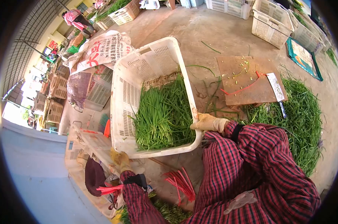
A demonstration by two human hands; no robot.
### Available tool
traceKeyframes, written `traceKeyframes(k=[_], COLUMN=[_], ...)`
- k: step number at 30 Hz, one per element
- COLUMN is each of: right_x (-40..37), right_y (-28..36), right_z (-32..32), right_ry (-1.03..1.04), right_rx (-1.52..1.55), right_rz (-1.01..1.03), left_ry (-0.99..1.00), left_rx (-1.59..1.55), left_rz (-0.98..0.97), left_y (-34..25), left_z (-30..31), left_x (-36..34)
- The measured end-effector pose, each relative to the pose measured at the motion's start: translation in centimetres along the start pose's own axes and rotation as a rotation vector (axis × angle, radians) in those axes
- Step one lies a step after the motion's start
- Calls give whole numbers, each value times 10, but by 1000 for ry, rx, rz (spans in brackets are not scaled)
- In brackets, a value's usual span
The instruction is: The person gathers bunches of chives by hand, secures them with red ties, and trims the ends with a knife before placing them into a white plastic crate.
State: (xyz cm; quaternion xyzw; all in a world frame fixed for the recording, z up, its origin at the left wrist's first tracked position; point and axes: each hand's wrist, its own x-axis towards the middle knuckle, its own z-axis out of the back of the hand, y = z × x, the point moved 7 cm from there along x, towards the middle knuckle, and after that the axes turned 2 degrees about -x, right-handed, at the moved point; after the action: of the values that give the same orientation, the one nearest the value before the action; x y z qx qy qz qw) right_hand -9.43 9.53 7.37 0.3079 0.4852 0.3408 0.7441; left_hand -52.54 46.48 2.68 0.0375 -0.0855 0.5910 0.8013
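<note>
Your gloved left hand (120,158) grips the near corner of the white crate (128,93), and your right hand (208,122) grips its right rim. The crate appears tilted, so the chives (163,115) inside could slide out if a glove slips.

I see greens (163,115) lying in the crate (126,93); right of it a board (243,86), a knife (276,89) on its right edge; a loose pile (305,119) further right.

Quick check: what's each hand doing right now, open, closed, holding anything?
Left hand: closed on the near corner of the white crate.
Right hand: closed on the crate's right rim.
</note>
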Motion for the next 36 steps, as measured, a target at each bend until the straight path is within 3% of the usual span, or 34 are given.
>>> traceKeyframes(k=[4,7,9,11,13,16,18,21,23,26,28,30,31,33,36], right_x=[7,10,12,6,-5,-33,-38,-47,-55,-86,-87,-71,-69,-67,-56], right_y=[-14,-17,-25,-36,-38,-31,-52,-78,-88,-67,-59,-62,-68,-64,-56], right_z=[25,41,46,57,52,44,43,41,35,36,35,29,28,33,45], right_ry=[-90,-187,-247,-378,-383,-294,-381,-311,-230,-262,-303,-316,-357,-389,-421], right_rx=[20,-54,-119,-31,102,255,-42,-15,-27,-31,-44,236,266,185,83], right_rz=[-10,105,175,50,105,145,8,-25,-49,-72,-27,76,70,84,108], left_ry=[-169,-168,-255,-348,-97,-34,-38,-2,15,36,28,18,21,39,28], left_rx=[-8,-209,-250,-292,-408,-405,-385,-383,-496,-599,-525,-449,-573,-696,-826], left_rz=[14,220,183,141,280,168,106,81,217,170,115,54,72,77,240], left_y=[14,4,-6,-27,-59,-31,-17,-19,-28,-23,-8,-17,-19,-19,-10], left_z=[-23,-9,-2,25,75,60,47,43,47,43,25,36,41,33,14], left_x=[-48,-105,-147,-169,-184,-173,-166,-164,-171,-173,-171,-176,-180,-181,-191])
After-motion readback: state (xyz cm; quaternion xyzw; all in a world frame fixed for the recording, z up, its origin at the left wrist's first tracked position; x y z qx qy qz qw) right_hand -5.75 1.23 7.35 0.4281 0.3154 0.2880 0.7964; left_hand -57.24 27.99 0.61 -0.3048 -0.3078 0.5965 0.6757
